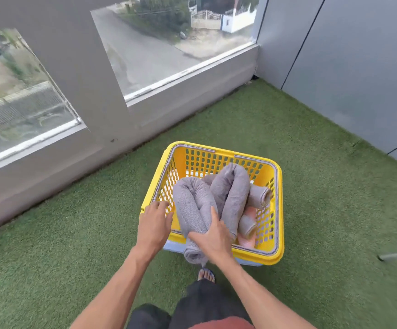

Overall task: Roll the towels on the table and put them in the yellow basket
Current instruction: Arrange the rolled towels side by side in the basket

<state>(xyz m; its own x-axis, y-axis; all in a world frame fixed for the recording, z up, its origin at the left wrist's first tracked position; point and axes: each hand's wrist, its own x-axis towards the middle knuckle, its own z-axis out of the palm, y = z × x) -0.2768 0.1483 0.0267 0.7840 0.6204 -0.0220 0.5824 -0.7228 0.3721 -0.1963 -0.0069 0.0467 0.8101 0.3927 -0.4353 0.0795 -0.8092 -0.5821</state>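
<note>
Green turf floor (311,186) below a window wall; yellow basket (278,233) on it, rolled towels inside; placing step in hand; right hand (212,238) grasping the long grey roll (191,205) overhanging the near rim; left hand (153,225) released, fingers straight by the near-left corner; next, probably tucking that end in.
</note>
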